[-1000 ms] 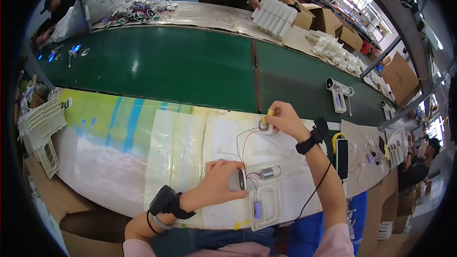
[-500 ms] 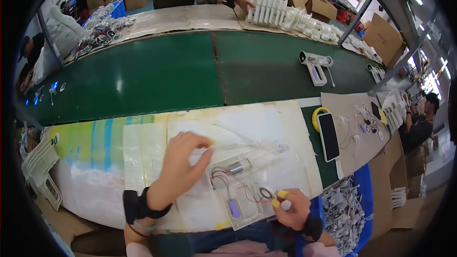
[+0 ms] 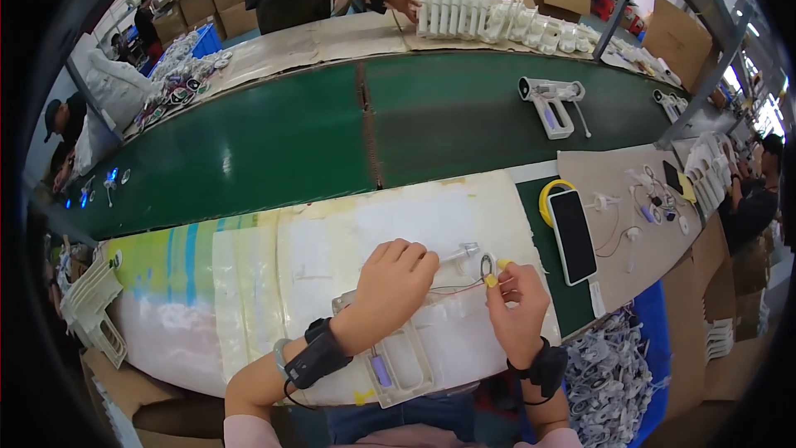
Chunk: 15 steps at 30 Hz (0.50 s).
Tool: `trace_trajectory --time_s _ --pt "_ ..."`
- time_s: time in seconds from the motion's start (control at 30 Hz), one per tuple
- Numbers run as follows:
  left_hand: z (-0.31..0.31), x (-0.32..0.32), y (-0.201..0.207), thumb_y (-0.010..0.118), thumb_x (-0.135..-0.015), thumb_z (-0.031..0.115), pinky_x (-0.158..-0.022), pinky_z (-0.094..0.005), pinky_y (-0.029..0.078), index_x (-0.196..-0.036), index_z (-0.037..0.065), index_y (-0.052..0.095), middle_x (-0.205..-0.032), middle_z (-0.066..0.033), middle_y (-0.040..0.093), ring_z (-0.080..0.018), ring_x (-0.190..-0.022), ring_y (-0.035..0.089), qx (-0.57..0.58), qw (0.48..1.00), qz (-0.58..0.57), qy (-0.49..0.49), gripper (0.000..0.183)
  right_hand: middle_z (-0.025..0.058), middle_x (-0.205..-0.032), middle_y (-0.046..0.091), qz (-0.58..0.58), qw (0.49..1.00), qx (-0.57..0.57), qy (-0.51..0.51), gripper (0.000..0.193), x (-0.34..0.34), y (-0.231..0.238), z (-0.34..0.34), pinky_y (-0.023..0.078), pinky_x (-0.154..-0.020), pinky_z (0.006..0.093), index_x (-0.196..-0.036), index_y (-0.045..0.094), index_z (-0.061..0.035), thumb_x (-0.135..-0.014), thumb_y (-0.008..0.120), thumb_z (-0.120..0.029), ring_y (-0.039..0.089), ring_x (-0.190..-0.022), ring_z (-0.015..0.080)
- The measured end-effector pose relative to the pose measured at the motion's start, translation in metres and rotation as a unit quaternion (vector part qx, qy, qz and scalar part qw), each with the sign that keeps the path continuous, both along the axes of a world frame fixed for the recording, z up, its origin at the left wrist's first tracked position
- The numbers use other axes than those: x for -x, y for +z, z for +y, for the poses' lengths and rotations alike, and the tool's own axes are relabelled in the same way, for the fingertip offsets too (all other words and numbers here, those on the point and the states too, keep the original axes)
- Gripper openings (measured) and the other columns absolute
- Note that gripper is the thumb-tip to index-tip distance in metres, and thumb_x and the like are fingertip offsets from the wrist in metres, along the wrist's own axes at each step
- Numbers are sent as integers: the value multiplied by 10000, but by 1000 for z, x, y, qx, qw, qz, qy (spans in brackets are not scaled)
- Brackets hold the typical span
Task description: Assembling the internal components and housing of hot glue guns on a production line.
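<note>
A white plastic half-shell housing (image 3: 420, 358) shaped like a gun with a looped handle lies on the table in front of me. In its handle sits a purple cylindrical battery (image 3: 381, 371). My left hand (image 3: 390, 286) is over the upper part of the housing with its fingers curled down; the fingertips and anything in them are hidden. Beyond the housing my right hand (image 3: 518, 307), with yellow-covered fingertips, pinches a small dark-rimmed ring-shaped part (image 3: 487, 265). Thin red and white wires (image 3: 458, 289) run from that part toward my left hand. A clear plastic piece (image 3: 464, 252) lies nearby.
A green conveyor belt (image 3: 274, 133) crosses ahead, carrying a wired half-shell (image 3: 554, 106). A phone (image 3: 572, 236) and yellow tape roll (image 3: 547, 199) lie at right, above a blue bin (image 3: 655, 340) of small parts. Stacked white shells (image 3: 89, 299) stand left. A co-worker's hand (image 3: 404, 5) touches shells across the belt.
My left hand has moved right and down over the housing, now covering the motor. My right hand has lifted the ring-shaped part away from the handle, farther from me, with its wires drawn out.
</note>
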<state>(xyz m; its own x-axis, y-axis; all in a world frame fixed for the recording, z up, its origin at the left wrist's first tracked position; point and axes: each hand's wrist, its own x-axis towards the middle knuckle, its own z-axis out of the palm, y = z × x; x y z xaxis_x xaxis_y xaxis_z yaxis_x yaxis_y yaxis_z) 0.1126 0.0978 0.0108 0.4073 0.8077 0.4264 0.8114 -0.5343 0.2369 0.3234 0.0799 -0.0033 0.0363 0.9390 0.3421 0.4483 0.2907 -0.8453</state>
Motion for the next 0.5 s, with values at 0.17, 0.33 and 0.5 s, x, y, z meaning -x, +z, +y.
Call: trace_trajectory --time_s 0.17,0.33,0.5 --pt "1 6 3 634 -908 121 -787 -376 421 -924 64 611 -880 -68 610 -257 -869 566 64 990 -90 -84 64 67 -863 597 38 999 -38 1 222 2 8 8 500 -554 215 -1030 621 55 -826 671 128 625 -655 104" --pt "3 1 -8 600 -949 166 -777 -399 381 -909 70 596 -831 -71 568 -256 -841 526 206 968 -128 -60 104 121 -866 628 -94 990 -83 72 157 -5 17 16 511 -580 238 -934 645 75 -794 703 117 633 -649 152" --pt "0 -8 -11 592 -940 188 -824 -409 378 -902 50 594 -956 -98 563 -290 -947 503 195 968 -159 -20 143 131 -881 637 -120 984 -71 109 181 -6 18 27 514 -581 259 -949 644 69 -783 703 108 640 -645 181"
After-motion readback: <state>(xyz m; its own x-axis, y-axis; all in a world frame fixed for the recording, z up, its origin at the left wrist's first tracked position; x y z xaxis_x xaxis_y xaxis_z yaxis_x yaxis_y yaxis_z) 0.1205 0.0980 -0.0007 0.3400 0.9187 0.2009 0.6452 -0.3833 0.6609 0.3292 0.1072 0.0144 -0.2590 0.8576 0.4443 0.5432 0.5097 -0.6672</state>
